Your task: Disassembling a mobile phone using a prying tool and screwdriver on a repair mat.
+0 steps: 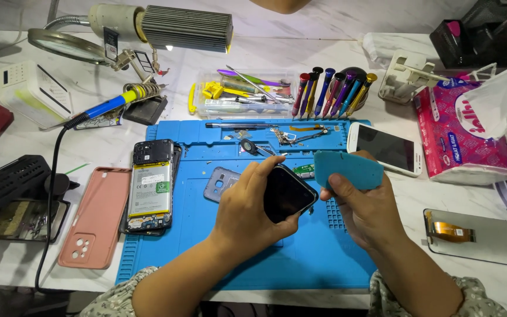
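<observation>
1. Over the middle of the blue mat (300, 258), the left hand (244, 208) rises from 7 o'clock, palm turned inward, fingers curled tight round a dark phone (287, 194) tilted on edge.
2. At 3 o'clock of the phone, just beside it, the right hand (365, 208) comes up from 5 o'clock, thumb and fingers pinching a teal sponge-like pad (347, 169).
3. At 9 o'clock on the mat lies an opened phone (151, 188), then a pink case (95, 217) on the desk (324, 53).

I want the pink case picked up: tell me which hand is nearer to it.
Left. The left hand holds a dark phone over the blue mat, nearer the pink case at the mat's left edge. The right hand, farther right, holds a teal piece.
</observation>
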